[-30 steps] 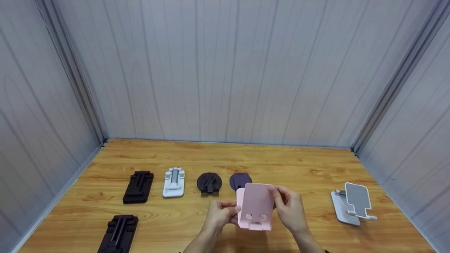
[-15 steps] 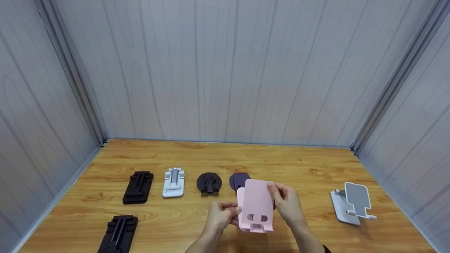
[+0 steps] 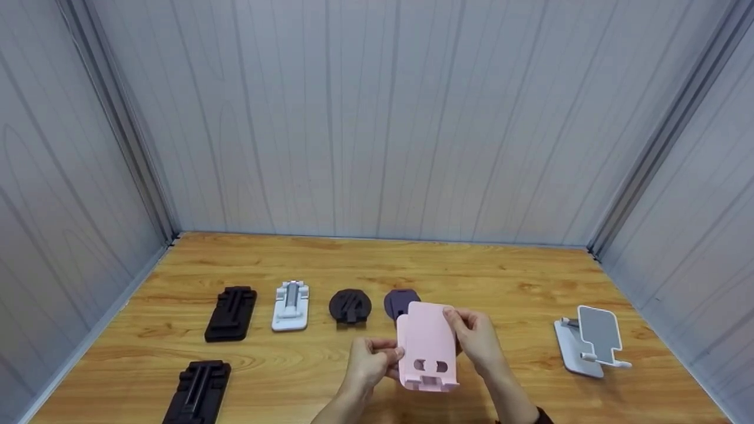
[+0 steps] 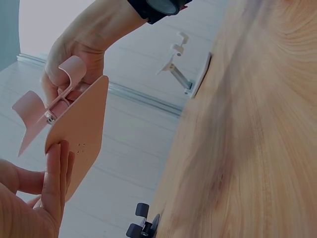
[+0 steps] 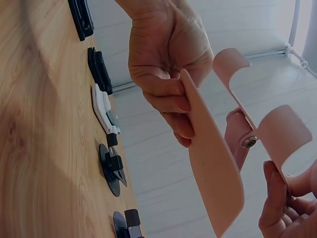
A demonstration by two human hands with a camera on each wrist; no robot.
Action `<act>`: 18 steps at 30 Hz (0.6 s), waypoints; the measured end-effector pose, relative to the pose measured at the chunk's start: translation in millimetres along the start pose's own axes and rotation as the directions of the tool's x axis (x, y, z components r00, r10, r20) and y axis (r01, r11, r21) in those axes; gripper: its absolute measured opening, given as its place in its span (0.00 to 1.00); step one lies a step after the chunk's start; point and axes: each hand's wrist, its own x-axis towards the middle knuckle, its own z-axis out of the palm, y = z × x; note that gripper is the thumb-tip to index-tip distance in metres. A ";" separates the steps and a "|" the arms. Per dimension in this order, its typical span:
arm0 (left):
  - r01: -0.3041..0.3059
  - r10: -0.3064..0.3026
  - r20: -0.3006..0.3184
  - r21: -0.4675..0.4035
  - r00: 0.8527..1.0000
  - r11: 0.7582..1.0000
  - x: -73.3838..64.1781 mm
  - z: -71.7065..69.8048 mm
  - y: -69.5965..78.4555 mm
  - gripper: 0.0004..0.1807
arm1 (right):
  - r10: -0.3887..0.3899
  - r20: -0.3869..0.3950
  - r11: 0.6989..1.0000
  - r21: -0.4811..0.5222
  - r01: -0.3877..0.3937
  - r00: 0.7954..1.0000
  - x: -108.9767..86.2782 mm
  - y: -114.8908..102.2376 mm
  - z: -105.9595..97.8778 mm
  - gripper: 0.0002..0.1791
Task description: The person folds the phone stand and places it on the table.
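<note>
A pink folding phone stand (image 3: 429,341) is held up over the table between both hands. My left hand (image 3: 370,364) pinches the edge of its flat base plate (image 4: 84,139), thumb on one face and fingers on the other. My right hand (image 3: 478,341) grips the upper edge of the front panel, thumb on its face. In the right wrist view the base plate and the panel with two curved hooks (image 5: 285,131) stand apart, joined by a hinged arm (image 5: 237,131). A dark purple round stand (image 3: 402,301) lies partly hidden behind the pink one.
A white phone stand (image 3: 589,341) stands unfolded at the right. Left of the hands lie a black round stand (image 3: 350,306), a folded white stand (image 3: 290,306) and two folded black stands, one farther back (image 3: 231,314), one nearer (image 3: 198,391). Pale panels (image 3: 377,118) enclose the wooden table.
The pink stand's front panel has swung slightly left, overlapping more of the base plate, and its slots show more clearly. My right hand has moved a little left with it; my left hand stays nearly still.
</note>
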 end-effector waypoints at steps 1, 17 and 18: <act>-0.002 0.002 0.000 0.001 1.000 1.000 0.2 -0.1 -0.1 0.09 | 0.014 0.010 1.000 0.007 -0.014 1.000 0.9 0.6 -0.5 0.17; -0.013 0.013 0.006 0.020 1.000 1.000 -2.8 1.8 2.1 0.09 | 0.123 0.123 0.989 0.072 -0.132 0.985 6.3 11.8 -5.4 0.18; -0.012 0.012 0.006 0.024 1.000 1.000 -2.3 1.8 1.8 0.08 | 0.125 0.124 0.988 0.071 -0.135 0.984 6.5 12.5 -5.5 0.18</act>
